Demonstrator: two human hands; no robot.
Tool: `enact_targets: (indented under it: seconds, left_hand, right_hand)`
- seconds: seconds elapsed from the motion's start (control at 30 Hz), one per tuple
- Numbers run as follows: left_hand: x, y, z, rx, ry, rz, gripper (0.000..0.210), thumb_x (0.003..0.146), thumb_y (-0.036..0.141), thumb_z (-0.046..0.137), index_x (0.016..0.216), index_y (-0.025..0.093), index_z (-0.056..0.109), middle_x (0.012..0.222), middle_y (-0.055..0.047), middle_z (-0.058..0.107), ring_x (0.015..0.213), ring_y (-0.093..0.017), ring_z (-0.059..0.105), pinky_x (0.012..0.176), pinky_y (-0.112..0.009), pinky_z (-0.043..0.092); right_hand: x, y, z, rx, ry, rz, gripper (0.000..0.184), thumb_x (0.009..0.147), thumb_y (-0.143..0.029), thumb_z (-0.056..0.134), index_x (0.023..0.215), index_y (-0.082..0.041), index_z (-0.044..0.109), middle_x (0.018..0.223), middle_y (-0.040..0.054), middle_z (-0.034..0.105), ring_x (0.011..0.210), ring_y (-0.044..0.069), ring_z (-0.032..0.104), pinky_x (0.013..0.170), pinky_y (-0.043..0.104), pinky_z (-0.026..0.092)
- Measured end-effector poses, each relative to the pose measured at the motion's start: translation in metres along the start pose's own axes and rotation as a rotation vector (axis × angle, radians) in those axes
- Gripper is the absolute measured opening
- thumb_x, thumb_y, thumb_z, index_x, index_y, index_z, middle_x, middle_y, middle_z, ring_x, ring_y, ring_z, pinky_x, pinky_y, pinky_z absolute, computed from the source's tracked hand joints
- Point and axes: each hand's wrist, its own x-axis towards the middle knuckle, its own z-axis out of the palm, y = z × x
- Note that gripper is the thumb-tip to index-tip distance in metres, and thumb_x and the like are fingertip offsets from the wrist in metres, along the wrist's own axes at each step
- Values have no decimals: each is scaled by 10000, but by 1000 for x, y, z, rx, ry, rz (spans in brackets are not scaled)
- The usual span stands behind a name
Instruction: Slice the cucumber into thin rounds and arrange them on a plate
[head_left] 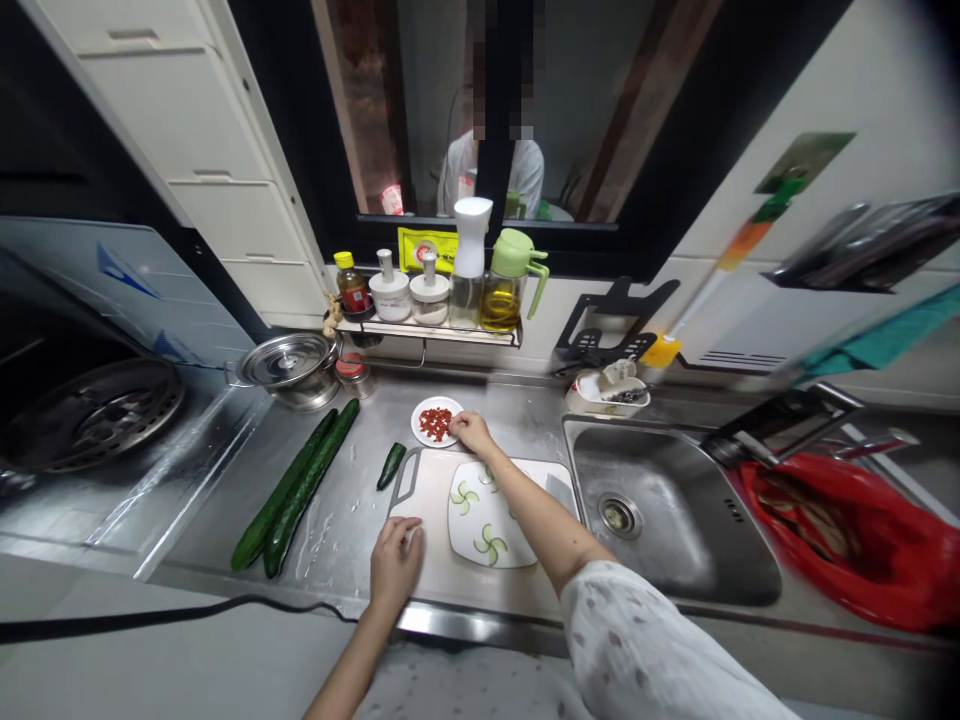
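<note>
Small red pieces (pixel 433 424), perhaps dried berries, lie on a little white plate (pixel 417 438) behind the cutting board. My right hand (pixel 471 431) reaches over the board to the plate's right edge, its fingertips pinched against the red pieces; what is between them is hidden. On the board (pixel 431 585) sits a white squarish plate (pixel 466 540) with green slices set out in pinwheels, partly covered by my right arm. My left hand (pixel 395 565) rests at the board's left edge with fingers loosely apart, holding nothing. A cut cucumber piece (pixel 391 466) lies left of the board.
Two long cucumbers (pixel 300 490) lie on the steel counter at left, near a lidded pot (pixel 289 370). A rack (pixel 450 335) of seasoning jars and an oil jug (pixel 504 290) hangs behind. To the right are a sink (pixel 675 520) and a red bag (pixel 847 540).
</note>
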Motion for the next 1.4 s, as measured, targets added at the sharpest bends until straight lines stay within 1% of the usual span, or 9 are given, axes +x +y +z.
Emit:
enact_targets:
  seconds: [0.23,0.3,0.4,0.47,0.6,0.7,0.83,1.03,1.4]
  left_hand:
    - [7,10,9,-27,-16,54,266,853,371,459,921,210,660,887,-55,620,708,-146,569,705,-288,488]
    - [8,14,11,-26,-23,59,264,850,364,461,925,207,660,877,-58,621,707,-150,566,712,-294,488]
    - [13,22,14,-19,-22,67,254,847,349,464,931,204,656,873,-60,623,713,-157,564,718,-299,483]
    - [19,28,18,-16,-5,74,245,843,347,473,925,205,655,871,-55,625,719,-158,565,723,-299,477]
    - [42,42,30,-10,11,86,239,835,349,493,924,205,663,876,-46,627,701,-151,555,701,-286,459]
    - [61,54,43,3,20,95,225,831,324,500,929,208,666,884,-44,624,723,-156,550,718,-291,448]
    - [79,67,64,60,-45,94,195,816,302,526,923,217,665,894,-46,624,828,-185,562,764,-308,428]
    - [90,74,87,232,-174,49,174,817,338,544,891,240,668,907,-60,625,919,-246,539,798,-371,370]
    - [99,80,97,378,-320,-30,214,845,378,509,965,266,647,997,-51,595,1007,-237,503,873,-367,309]
  right_hand:
    - [-15,-7,-21,321,-60,51,208,719,-352,555,811,-174,608,520,-54,526,380,53,325,389,182,261]
    - [-25,-5,-32,463,-104,57,196,692,-351,579,782,-179,603,525,-60,522,385,50,324,386,178,247]
    - [-44,7,-50,544,-108,-9,158,637,-309,619,709,-170,599,586,-40,574,470,61,429,461,179,329]
    - [-59,19,-60,488,-91,-74,139,630,-287,621,691,-163,607,644,-19,614,558,80,497,543,192,381]
    - [-90,43,-74,221,-33,-108,153,694,-297,579,734,-161,638,653,-13,623,606,100,518,585,201,382]
    - [-109,52,-78,-32,-9,-132,170,746,-298,546,790,-177,656,664,-20,622,617,103,515,592,193,356]
    - [-124,53,-76,-343,-37,-170,184,813,-281,498,871,-207,657,784,3,654,721,123,548,648,200,341]
    - [-128,52,-67,-606,-138,-211,226,875,-242,434,957,-211,643,961,51,656,889,155,566,746,218,346]
    - [-123,49,-65,-813,-243,-267,268,910,-276,397,1022,-210,631,1031,79,635,961,186,559,786,249,368]
